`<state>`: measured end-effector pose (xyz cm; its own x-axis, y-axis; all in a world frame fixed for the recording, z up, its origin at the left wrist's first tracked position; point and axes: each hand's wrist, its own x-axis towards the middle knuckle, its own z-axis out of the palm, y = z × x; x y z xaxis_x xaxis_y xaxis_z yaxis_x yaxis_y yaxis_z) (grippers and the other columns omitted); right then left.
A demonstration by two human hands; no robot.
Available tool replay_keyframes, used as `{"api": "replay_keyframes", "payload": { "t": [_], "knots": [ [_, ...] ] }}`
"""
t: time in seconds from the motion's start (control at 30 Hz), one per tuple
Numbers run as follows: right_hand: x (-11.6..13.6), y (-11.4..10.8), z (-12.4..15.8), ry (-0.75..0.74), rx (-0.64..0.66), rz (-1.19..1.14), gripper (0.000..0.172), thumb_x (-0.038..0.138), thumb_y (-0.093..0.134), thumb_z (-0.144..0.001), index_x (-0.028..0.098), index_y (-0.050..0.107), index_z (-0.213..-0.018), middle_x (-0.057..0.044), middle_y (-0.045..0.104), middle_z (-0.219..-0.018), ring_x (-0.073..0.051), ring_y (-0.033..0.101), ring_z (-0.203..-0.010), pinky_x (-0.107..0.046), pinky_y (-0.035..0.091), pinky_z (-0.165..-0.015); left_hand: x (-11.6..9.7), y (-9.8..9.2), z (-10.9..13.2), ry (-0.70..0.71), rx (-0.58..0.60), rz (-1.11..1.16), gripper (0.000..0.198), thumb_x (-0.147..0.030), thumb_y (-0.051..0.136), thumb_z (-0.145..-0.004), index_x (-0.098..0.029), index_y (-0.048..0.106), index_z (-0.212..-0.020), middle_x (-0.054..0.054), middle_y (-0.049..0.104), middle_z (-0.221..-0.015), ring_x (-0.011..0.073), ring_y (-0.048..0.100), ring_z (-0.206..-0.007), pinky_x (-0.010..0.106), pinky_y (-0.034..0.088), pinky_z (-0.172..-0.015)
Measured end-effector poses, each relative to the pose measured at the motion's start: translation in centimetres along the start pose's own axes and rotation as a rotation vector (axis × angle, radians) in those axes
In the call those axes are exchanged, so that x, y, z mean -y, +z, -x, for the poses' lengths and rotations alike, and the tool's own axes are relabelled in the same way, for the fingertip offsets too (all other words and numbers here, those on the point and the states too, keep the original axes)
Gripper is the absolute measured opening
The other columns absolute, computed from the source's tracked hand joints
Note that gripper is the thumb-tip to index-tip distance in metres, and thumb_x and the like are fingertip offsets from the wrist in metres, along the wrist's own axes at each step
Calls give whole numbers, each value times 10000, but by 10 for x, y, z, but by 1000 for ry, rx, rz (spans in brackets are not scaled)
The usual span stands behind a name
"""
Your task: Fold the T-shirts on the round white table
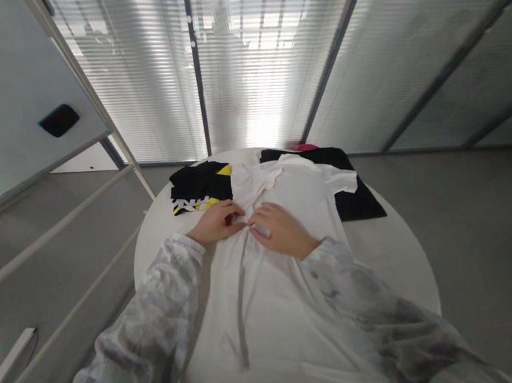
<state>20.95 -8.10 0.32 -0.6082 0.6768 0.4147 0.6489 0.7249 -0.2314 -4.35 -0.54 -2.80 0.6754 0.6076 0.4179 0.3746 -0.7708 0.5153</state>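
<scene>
A white short-sleeved shirt (306, 196) lies spread on the round white table (401, 258), its collar toward the far side and one sleeve pointing right. My left hand (218, 220) is at the shirt's left side, fingers closed on the cloth. Close beside it, my right hand (278, 228) pinches the same fabric, the fingertips of both hands nearly meeting. Creases run from the pinched spot down toward the near hem. Part of the left side looks gathered inward over the body of the shirt.
Folded black cloth with yellow and white print (200, 188) sits at the table's far left. Black fabric (360, 203) lies under the shirt's right sleeve, with something red (306, 147) behind it. A whiteboard on a metal frame (49, 254) stands left; a ribbed glass partition (245, 74) rises behind.
</scene>
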Motion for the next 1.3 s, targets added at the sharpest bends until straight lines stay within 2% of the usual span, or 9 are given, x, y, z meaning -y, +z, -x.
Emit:
{"api": "replay_keyframes", "payload": {
  "t": [0.13, 0.33, 0.47, 0.57, 0.77, 0.9, 1.13, 1.23, 1.3],
  "knots": [
    [52, 0, 39, -248, 120, -243, 98, 288, 706, -1048, 236, 720, -1130, -60, 777, -1085, -247, 688, -1063, -464, 508, -1147, 9, 4, 1, -11, -30, -86, 353, -513, 734, -1013, -242, 798, -1230, 124, 720, -1181, 293, 693, -1110, 434, 531, -1028],
    [99, 5, 57, -490, 138, -296, 378, 498, 710, -1083, 206, 696, -1322, -69, 793, -1122, -236, 687, -1048, -425, 532, -1077, 9, 6, -1, -25, -21, -109, 339, -491, 711, -1028, -258, 797, -1260, 125, 710, -1246, 306, 679, -1167, 456, 522, -1069],
    [106, 16, 55, -614, 133, -147, 95, 304, 675, -1109, 235, 733, -1141, -30, 779, -1056, -191, 681, -982, -390, 513, -1108, 10, 8, -1, -47, -51, -126, 316, -460, 688, -1046, -256, 800, -1260, 125, 706, -1267, 303, 681, -1181, 471, 519, -1099],
    [106, 16, 57, -598, 50, -128, 87, 267, 662, -1104, 250, 726, -1046, -12, 766, -1003, -181, 678, -953, -384, 510, -1138, 11, 10, -1, -49, -53, -135, 307, -446, 679, -1054, -259, 800, -1265, 123, 706, -1274, 297, 681, -1174, 466, 524, -1095],
    [95, 2, 58, -407, -166, -321, 240, 116, 604, -1023, 217, 650, -1237, -65, 777, -1094, -198, 707, -1025, -412, 557, -1121, 12, 10, -1, -39, -46, -139, 313, -447, 679, -1056, -250, 797, -1270, 129, 708, -1280, 298, 683, -1174, 465, 527, -1089],
    [90, 1, 58, -462, -96, -388, 293, 125, 602, -912, 256, 598, -1174, -33, 783, -1008, -205, 714, -936, -433, 575, -1093, 11, 10, -1, -42, -50, -131, 309, -453, 676, -1057, -250, 792, -1259, 130, 710, -1259, 295, 687, -1149, 461, 536, -1068],
    [97, 5, 66, -688, 112, -319, 76, 261, 705, -924, 274, 637, -955, 11, 689, -800, -178, 653, -732, -366, 596, -903, 9, 8, -1, -25, -45, -112, 316, -471, 658, -1070, -250, 781, -1260, 130, 707, -1249, 296, 684, -1159, 461, 539, -1066],
    [92, 2, 67, -582, 56, -370, 107, 248, 692, -932, 279, 671, -1032, 0, 716, -846, -184, 679, -771, -379, 592, -888, 6, 7, -1, -27, -53, -95, 315, -468, 622, -1093, -243, 772, -1254, 133, 708, -1240, 284, 688, -1133, 445, 547, -1042],
    [85, 0, 64, -396, -34, -340, 141, 183, 652, -953, 265, 677, -1065, -15, 730, -871, -204, 687, -821, -412, 586, -929, 4, 6, -1, -27, -63, -84, 304, -448, 601, -1105, -237, 768, -1246, 136, 707, -1239, 273, 692, -1107, 430, 552, -1022]
  ]
}}
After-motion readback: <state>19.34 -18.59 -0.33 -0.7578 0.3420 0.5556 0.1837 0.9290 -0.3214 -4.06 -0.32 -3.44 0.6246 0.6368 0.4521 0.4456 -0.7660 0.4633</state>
